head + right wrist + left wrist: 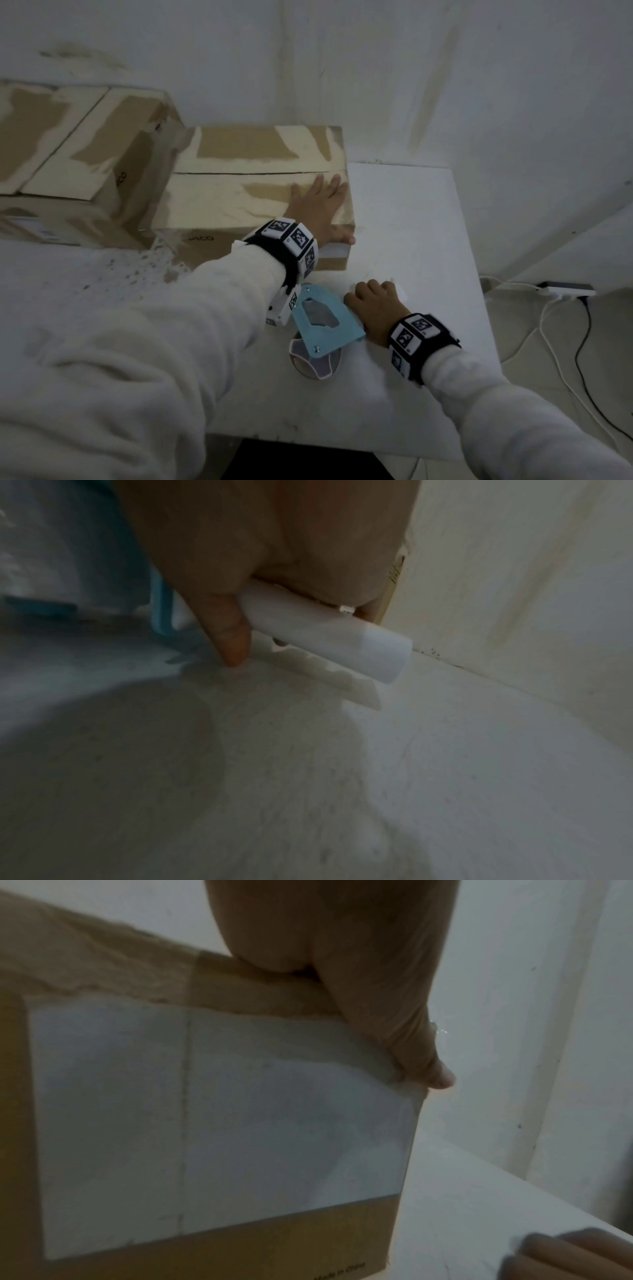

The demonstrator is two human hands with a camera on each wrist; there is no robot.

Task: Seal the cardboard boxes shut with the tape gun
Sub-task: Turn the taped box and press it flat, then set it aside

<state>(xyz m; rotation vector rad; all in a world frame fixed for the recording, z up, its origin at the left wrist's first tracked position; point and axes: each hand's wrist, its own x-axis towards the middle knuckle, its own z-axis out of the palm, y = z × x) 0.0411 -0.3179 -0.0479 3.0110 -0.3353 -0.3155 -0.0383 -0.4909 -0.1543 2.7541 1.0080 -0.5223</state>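
A cardboard box (239, 192) with closed flaps and torn, pale patches stands at the back of the white table (418, 219). My left hand (320, 202) lies flat on its top near the right front corner, fingers straight. The thumb (414, 1047) presses down over the front edge beside a white label (222, 1123). The tape gun (322, 323), with a light blue body and a tape roll, lies on the table in front of the box. My right hand (375, 303) grips its white handle (325, 631), fingers curled round it and the index tip touching the table.
A second, taller cardboard box (68, 144) stands to the left against the wall. The table's right edge (479, 274) drops to a floor with cables and a power strip (565, 291). White walls close off the back and right.
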